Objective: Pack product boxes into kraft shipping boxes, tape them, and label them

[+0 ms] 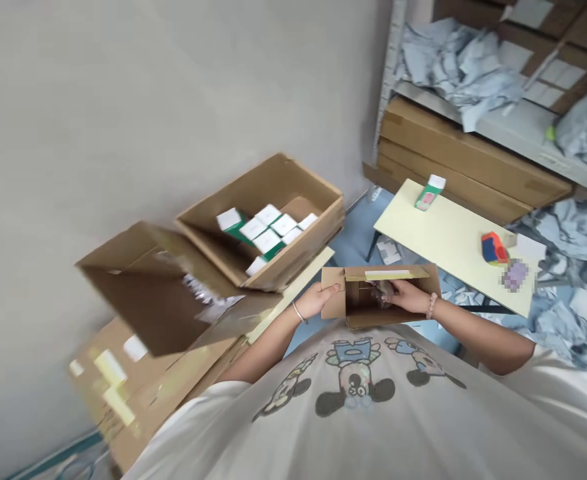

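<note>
Head view: right grip (408,297) pinched what looked like clear plastic (384,291) inside the open carton (363,319), held before the shirt (363,440), while the left grip (316,300) clasped its end flap (333,305). Bracing that flap firmly probably served the reach-in best; cream table (438,230) stood beyond, rightward.

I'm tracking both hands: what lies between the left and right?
The head view shows part of the open cardboard box there: left hand on its flap, right hand inside.
</note>
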Motion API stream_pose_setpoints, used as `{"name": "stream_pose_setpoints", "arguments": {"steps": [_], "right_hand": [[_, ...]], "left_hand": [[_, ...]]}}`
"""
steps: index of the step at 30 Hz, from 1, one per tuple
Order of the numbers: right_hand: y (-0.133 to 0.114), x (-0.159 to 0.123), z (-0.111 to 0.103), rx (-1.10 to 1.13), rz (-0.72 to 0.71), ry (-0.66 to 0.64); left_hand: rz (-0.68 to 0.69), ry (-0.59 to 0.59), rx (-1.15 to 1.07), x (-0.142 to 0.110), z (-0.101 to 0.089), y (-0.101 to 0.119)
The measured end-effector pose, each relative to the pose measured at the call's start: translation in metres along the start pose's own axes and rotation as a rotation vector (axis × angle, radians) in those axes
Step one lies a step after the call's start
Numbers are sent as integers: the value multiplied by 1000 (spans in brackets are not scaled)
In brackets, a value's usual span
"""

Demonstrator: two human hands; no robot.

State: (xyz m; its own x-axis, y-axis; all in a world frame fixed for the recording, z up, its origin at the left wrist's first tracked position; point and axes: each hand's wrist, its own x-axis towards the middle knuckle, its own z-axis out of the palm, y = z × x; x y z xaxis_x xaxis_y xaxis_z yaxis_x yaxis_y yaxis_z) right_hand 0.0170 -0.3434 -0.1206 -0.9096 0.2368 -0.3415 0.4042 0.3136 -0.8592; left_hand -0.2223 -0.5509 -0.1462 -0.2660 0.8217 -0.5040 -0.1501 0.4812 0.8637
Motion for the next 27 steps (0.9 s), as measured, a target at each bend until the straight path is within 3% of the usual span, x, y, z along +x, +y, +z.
{"name": "stream_pose_setpoints", "arguments": {"steps": [2, 4, 8, 11, 14, 18, 22, 27], "right_hand": [[20, -17, -21, 222, -17, 17], [36, -32, -43, 260, -29, 40], [58, -55, -92, -19, 32, 64], [72, -67, -140, -282, 27, 111], [92, -82, -192, -531, 62, 261], [131, -95, -241, -682, 269, 351], [174, -83, -258, -686, 515, 314], [210, -46, -274, -675, 670, 249]], "left_hand": [[-1, -49, 1, 40, 29, 19], [-7, -93, -10, 79, 61, 37], [-23, -178, 67, 153, 117, 70], [-26, -242, 120, 207, 146, 94], [-18, -289, 143, 259, 162, 116], [-34, -353, 205, 323, 176, 139], [-47, -406, 231, 377, 192, 149], [-79, -442, 247, 424, 204, 157]]}}
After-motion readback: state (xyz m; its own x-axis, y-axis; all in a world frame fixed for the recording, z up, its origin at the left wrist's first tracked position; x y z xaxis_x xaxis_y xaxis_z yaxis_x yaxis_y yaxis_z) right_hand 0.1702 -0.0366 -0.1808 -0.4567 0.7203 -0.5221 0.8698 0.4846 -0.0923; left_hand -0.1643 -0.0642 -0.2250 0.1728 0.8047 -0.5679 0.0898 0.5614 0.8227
